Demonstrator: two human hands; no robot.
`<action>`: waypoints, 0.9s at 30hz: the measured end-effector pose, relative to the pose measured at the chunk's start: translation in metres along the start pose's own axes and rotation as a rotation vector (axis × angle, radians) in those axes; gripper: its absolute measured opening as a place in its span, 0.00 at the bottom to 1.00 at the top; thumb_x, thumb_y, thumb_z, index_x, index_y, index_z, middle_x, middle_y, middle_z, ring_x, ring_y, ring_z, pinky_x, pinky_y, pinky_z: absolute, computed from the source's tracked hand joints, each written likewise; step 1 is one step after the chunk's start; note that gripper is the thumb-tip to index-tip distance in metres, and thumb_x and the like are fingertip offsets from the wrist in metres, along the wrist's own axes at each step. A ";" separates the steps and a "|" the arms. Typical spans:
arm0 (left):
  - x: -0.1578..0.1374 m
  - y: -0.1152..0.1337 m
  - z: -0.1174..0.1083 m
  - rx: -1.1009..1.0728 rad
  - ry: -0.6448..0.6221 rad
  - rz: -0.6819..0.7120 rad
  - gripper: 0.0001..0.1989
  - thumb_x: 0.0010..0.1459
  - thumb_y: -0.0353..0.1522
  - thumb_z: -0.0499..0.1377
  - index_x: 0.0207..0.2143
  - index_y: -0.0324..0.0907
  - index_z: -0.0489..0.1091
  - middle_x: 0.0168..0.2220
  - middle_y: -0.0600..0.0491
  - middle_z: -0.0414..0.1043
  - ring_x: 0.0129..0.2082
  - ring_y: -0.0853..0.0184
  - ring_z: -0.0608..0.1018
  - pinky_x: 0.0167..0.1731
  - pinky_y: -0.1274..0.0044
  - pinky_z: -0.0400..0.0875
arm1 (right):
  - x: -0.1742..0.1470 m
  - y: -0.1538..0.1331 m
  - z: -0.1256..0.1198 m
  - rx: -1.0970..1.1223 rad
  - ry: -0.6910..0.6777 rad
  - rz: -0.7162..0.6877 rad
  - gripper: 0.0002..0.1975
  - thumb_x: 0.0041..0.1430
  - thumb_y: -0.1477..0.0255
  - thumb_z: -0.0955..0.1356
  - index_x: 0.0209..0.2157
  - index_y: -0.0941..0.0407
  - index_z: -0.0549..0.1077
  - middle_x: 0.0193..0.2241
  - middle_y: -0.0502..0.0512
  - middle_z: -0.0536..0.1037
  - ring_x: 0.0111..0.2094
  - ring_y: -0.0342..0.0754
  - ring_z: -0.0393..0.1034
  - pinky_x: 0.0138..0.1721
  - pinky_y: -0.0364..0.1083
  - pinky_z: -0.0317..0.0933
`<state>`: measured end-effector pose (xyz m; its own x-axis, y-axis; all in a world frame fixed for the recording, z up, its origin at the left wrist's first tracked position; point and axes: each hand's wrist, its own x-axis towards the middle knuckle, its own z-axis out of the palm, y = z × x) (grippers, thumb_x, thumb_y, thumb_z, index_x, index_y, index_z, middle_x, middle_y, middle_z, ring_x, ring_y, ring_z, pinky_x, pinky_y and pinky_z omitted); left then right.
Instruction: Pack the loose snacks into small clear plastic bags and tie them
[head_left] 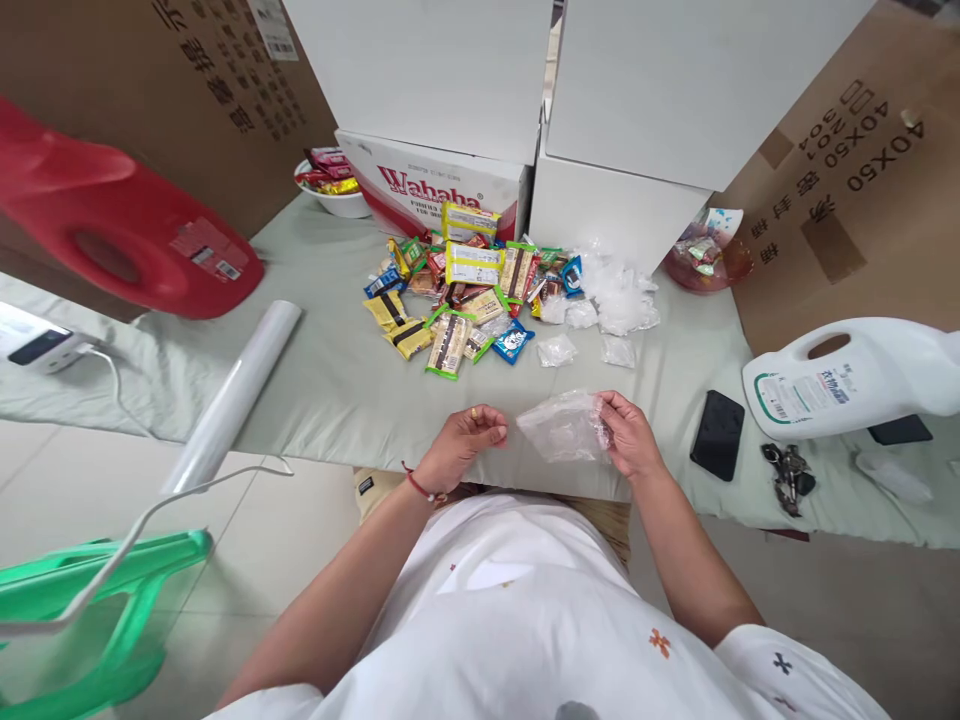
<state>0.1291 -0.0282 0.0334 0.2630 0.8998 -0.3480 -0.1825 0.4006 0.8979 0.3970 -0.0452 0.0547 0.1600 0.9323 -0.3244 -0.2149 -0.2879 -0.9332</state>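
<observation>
White shirt front (510, 620), nearest the camera, at 6 o'clock of the clear bag (559, 430). Bag position: held over the green cloth (330, 400), close by its near edge. Risks, by judgement: possible slip or crumpling of the bag, owing to a one-sided pinch on thin film; possible drop past the edge, given so little cloth beneath. Bearing: free corner towards 9 o'clock, gathered end towards 3; long axis roughly 9 to 3. Mouth: not identifiable. Right hand (630, 435), 3 o'clock: thumb and fingers pinched on the bag's gathered end. Left hand (469, 440), 9 o'clock, near the free corner but apart: loosely curled, thumb drawn in to fingers, nothing visible in its grasp. Farther out: wrapped snacks (474, 265) piled towards 11 o'clock, liable to slide through loose stacking; heap of clear plastic (619, 295) towards 1; black phone (718, 436) at 3, beyond the right hand.
</observation>
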 end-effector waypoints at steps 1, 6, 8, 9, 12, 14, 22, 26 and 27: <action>0.000 0.001 -0.001 0.026 0.076 0.040 0.21 0.42 0.43 0.75 0.31 0.40 0.73 0.28 0.56 0.72 0.27 0.72 0.72 0.31 0.78 0.68 | 0.000 -0.001 -0.001 0.013 0.018 0.008 0.20 0.44 0.54 0.78 0.30 0.52 0.74 0.20 0.43 0.66 0.20 0.40 0.55 0.20 0.41 0.49; -0.011 0.006 0.031 0.041 0.014 0.124 0.21 0.54 0.49 0.67 0.31 0.42 0.69 0.25 0.58 0.67 0.25 0.72 0.70 0.30 0.78 0.67 | -0.010 0.008 0.012 -0.009 0.042 -0.049 0.20 0.50 0.52 0.76 0.29 0.52 0.72 0.18 0.42 0.62 0.19 0.40 0.51 0.18 0.41 0.47; -0.013 0.007 0.053 0.027 -0.155 0.074 0.23 0.54 0.52 0.66 0.32 0.41 0.68 0.28 0.56 0.70 0.28 0.69 0.73 0.32 0.76 0.69 | -0.015 0.012 0.021 -0.028 -0.020 -0.079 0.18 0.53 0.51 0.75 0.33 0.51 0.74 0.19 0.43 0.65 0.20 0.41 0.54 0.20 0.42 0.51; -0.012 0.006 0.062 0.020 -0.202 0.069 0.24 0.53 0.53 0.67 0.33 0.41 0.68 0.29 0.54 0.71 0.30 0.68 0.74 0.33 0.76 0.70 | -0.018 0.013 0.025 -0.033 -0.071 -0.090 0.18 0.54 0.52 0.75 0.36 0.51 0.75 0.21 0.44 0.68 0.21 0.41 0.58 0.22 0.42 0.55; -0.002 0.002 0.080 -0.018 -0.191 0.101 0.26 0.50 0.53 0.68 0.32 0.41 0.68 0.30 0.54 0.71 0.31 0.69 0.73 0.34 0.76 0.68 | -0.022 0.012 0.030 -0.034 -0.225 -0.115 0.21 0.53 0.56 0.77 0.45 0.50 0.77 0.29 0.47 0.75 0.29 0.43 0.67 0.33 0.44 0.64; 0.004 -0.001 0.080 -0.024 -0.140 0.117 0.26 0.51 0.53 0.68 0.30 0.41 0.66 0.26 0.56 0.69 0.28 0.70 0.70 0.33 0.76 0.66 | -0.023 0.008 0.028 -0.039 -0.263 -0.119 0.22 0.53 0.59 0.77 0.48 0.50 0.77 0.32 0.49 0.76 0.32 0.44 0.68 0.36 0.45 0.65; -0.003 0.004 0.041 -0.051 -0.031 0.070 0.24 0.51 0.51 0.69 0.30 0.41 0.67 0.26 0.56 0.70 0.27 0.71 0.71 0.31 0.77 0.66 | -0.019 -0.005 -0.004 0.018 -0.102 -0.039 0.21 0.46 0.59 0.80 0.41 0.51 0.79 0.30 0.48 0.74 0.27 0.42 0.63 0.32 0.44 0.62; -0.007 0.001 0.014 -0.147 0.142 0.055 0.24 0.49 0.49 0.70 0.32 0.43 0.64 0.28 0.59 0.71 0.25 0.73 0.72 0.27 0.80 0.67 | -0.016 -0.001 -0.024 -0.030 -0.022 -0.009 0.21 0.43 0.59 0.81 0.37 0.53 0.80 0.28 0.47 0.73 0.27 0.41 0.62 0.30 0.43 0.60; -0.007 -0.001 0.010 -0.147 0.188 0.069 0.24 0.50 0.49 0.70 0.32 0.43 0.63 0.26 0.60 0.69 0.22 0.74 0.70 0.24 0.80 0.65 | -0.015 0.002 -0.028 -0.054 -0.013 0.007 0.21 0.42 0.58 0.81 0.36 0.53 0.80 0.28 0.47 0.73 0.27 0.41 0.62 0.30 0.43 0.60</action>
<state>0.1367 -0.0363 0.0371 0.0664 0.9368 -0.3435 -0.3332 0.3453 0.8773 0.4210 -0.0663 0.0533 0.1457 0.9329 -0.3293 -0.1640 -0.3055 -0.9380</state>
